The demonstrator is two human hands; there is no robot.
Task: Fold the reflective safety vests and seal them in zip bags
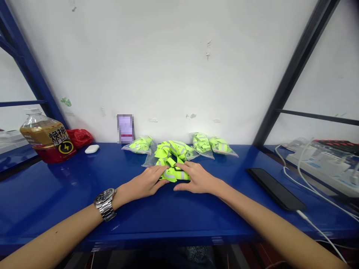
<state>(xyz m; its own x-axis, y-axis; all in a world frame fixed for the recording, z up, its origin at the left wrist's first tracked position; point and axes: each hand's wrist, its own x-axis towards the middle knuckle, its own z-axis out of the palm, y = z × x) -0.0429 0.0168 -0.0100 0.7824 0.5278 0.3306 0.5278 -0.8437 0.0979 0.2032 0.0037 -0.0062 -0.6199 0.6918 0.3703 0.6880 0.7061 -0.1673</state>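
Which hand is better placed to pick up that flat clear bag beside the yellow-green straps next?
Probably the left hand: it rests just in front of the flat clear bag, while the right hand is across the yellow-green reflective straps. Both hands touch the straps.

At eight o'clock, just behind my left hand (147, 181), I wear a silver-coloured watch (105, 197) with a round case, a dark dial and a shiny metal link bracelet (108, 212). Farther out that way, a small dark spot (56, 232) marks my bare left forearm (70, 228). My right hand (199, 178) and right forearm (266, 216), toward four o'clock, are bare too.
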